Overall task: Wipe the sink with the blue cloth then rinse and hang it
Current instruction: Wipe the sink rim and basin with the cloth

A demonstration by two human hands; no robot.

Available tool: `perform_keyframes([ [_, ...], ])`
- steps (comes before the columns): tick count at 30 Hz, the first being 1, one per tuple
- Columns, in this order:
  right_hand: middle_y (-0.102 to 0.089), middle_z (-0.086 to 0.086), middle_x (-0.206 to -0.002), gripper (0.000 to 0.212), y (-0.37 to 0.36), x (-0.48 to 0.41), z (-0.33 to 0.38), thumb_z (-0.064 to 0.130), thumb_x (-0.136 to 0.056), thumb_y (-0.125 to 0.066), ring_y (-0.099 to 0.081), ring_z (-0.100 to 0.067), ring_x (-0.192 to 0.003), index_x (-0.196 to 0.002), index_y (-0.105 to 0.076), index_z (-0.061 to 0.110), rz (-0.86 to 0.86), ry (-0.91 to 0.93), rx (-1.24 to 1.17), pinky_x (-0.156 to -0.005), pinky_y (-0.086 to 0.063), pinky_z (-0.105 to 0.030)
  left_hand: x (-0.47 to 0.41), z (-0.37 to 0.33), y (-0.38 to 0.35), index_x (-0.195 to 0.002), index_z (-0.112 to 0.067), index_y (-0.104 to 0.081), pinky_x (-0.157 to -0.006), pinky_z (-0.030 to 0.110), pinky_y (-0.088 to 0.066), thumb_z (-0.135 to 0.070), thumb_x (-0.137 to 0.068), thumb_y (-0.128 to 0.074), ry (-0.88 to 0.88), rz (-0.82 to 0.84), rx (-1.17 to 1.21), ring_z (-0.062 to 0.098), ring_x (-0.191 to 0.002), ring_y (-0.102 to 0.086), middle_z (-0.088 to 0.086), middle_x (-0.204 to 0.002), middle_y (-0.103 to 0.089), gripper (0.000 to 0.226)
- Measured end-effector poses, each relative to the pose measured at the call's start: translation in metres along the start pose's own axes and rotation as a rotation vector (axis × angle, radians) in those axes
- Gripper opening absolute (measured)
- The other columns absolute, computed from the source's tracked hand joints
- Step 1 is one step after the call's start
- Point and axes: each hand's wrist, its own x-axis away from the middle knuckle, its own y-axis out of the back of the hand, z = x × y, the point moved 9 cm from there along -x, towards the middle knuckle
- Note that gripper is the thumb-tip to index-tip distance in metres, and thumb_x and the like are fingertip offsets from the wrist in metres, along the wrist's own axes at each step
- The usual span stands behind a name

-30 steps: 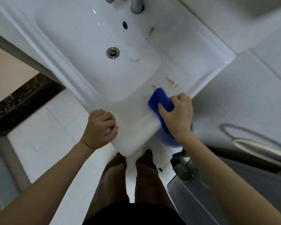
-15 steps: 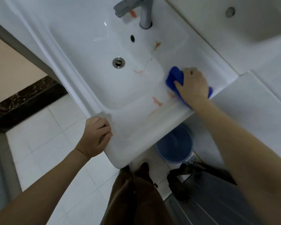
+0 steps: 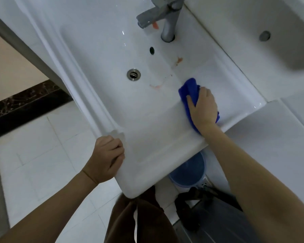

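Note:
The white sink (image 3: 147,174) fills the middle of the view, with a grey faucet (image 3: 165,16) at its back and a drain (image 3: 133,74) in the basin. My right hand (image 3: 203,107) grips the bunched blue cloth (image 3: 189,89) and presses it on the sink's right ledge, at the basin's edge. Orange stains lie in the basin (image 3: 154,86), near the faucet base (image 3: 179,60) and on the spout (image 3: 155,25). My left hand (image 3: 106,158) holds the sink's front rim with curled fingers.
A blue bucket (image 3: 188,171) stands on the floor under the sink's front right. White wall tiles (image 3: 274,146) run along the right, with a second white basin (image 3: 270,41) at top right. My legs stand below the sink on the tiled floor (image 3: 33,155).
My right hand carried the cloth from the front rim to the right ledge, then left toward the basin. The orange smears on the front ledge have faded. My left hand stayed on the rim.

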Motion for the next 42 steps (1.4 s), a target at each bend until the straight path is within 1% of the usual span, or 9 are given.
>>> perform_keyframes([
  [7, -0.044, 0.004, -0.085, 0.029, -0.050, 0.117, 0.121, 0.039, -0.094, -0.060, -0.039, -0.013, -0.076, -0.088, -0.049, 0.013, 0.366, 0.470, -0.158, -0.068, -0.031, -0.027, 0.005, 0.001, -0.004, -0.068, -0.008, -0.059, -0.071, 0.036, -0.033, -0.012, -0.086, -0.051, -0.002, 0.044, -0.029, 0.021, -0.070, -0.040, 0.007, -0.078, -0.057, 0.020],
  [14, -0.059, -0.017, -0.113, 0.042, 0.004, -0.007, -0.002, 0.038, -0.096, -0.055, -0.057, -0.033, -0.100, -0.114, -0.053, 0.000, -0.010, -0.028, -0.032, -0.081, -0.041, -0.034, 0.004, 0.002, -0.002, -0.064, -0.005, -0.056, -0.072, 0.037, -0.033, -0.006, -0.084, -0.054, 0.010, -0.033, -0.004, 0.023, -0.068, -0.042, 0.007, -0.078, -0.058, 0.019],
  [22, -0.059, -0.009, -0.096, 0.028, -0.065, 0.149, 0.151, 0.032, -0.096, -0.058, -0.056, -0.024, -0.085, -0.099, -0.055, 0.005, 0.425, 0.300, -0.282, -0.077, -0.046, -0.035, 0.007, 0.002, -0.004, -0.073, -0.005, -0.066, -0.081, 0.036, -0.038, -0.011, -0.092, -0.047, 0.017, 0.023, -0.046, 0.024, -0.078, -0.050, 0.011, -0.082, -0.064, 0.028],
  [25, -0.061, -0.012, -0.096, 0.036, -0.043, 0.085, 0.092, 0.038, -0.094, -0.060, -0.057, -0.027, -0.086, -0.103, -0.058, 0.003, 0.329, 0.255, -0.183, -0.070, -0.034, -0.027, 0.007, 0.002, -0.002, -0.069, -0.005, -0.062, -0.079, 0.039, -0.037, -0.010, -0.091, -0.048, 0.018, -0.016, -0.064, 0.025, -0.077, -0.047, 0.010, -0.083, -0.063, 0.026],
  [30, -0.057, -0.018, -0.116, 0.043, 0.001, -0.003, -0.003, 0.035, -0.097, -0.053, -0.056, -0.033, -0.103, -0.118, -0.051, -0.002, -0.017, -0.077, -0.016, -0.083, -0.039, -0.031, 0.009, 0.004, -0.003, -0.064, -0.004, -0.059, -0.079, 0.038, -0.034, -0.008, -0.089, -0.049, 0.025, -0.080, -0.043, 0.025, -0.073, -0.045, 0.010, -0.079, -0.061, 0.027],
  [33, -0.060, -0.017, -0.107, 0.036, -0.040, 0.054, 0.069, 0.034, -0.096, -0.056, -0.057, -0.033, -0.096, -0.109, -0.056, 0.001, 0.132, 0.016, -0.132, -0.084, -0.046, -0.040, 0.010, 0.005, -0.004, -0.066, -0.003, -0.061, -0.080, 0.039, -0.035, -0.009, -0.090, -0.048, 0.020, -0.065, -0.051, 0.025, -0.075, -0.046, 0.012, -0.080, -0.062, 0.028],
  [37, -0.059, -0.013, -0.093, 0.029, -0.064, 0.136, 0.153, 0.031, -0.095, -0.060, -0.054, -0.028, -0.083, -0.094, -0.056, 0.003, 0.429, 0.390, -0.194, -0.074, -0.047, -0.042, 0.010, 0.002, -0.004, -0.069, -0.004, -0.067, -0.086, 0.037, -0.036, -0.011, -0.091, -0.046, -0.007, -0.031, -0.080, 0.023, -0.082, -0.048, 0.014, -0.082, -0.066, 0.032],
  [39, -0.058, -0.011, -0.092, 0.034, -0.050, 0.110, 0.129, 0.038, -0.095, -0.059, -0.053, -0.025, -0.081, -0.095, -0.057, 0.003, 0.444, 0.408, -0.187, -0.072, -0.044, -0.038, 0.009, 0.003, -0.002, -0.068, -0.003, -0.064, -0.083, 0.038, -0.037, -0.011, -0.092, -0.046, 0.001, -0.045, -0.074, 0.024, -0.078, -0.047, 0.013, -0.081, -0.064, 0.031],
  [42, -0.052, -0.004, -0.094, 0.037, -0.009, 0.024, 0.040, 0.042, -0.096, -0.055, -0.050, -0.019, -0.080, -0.104, -0.055, 0.006, 0.226, 0.197, -0.055, -0.076, -0.043, -0.032, 0.009, 0.004, -0.001, -0.064, -0.002, -0.059, -0.077, 0.041, -0.036, -0.010, -0.092, -0.047, 0.015, -0.087, -0.054, 0.026, -0.073, -0.045, 0.010, -0.079, -0.062, 0.031],
])
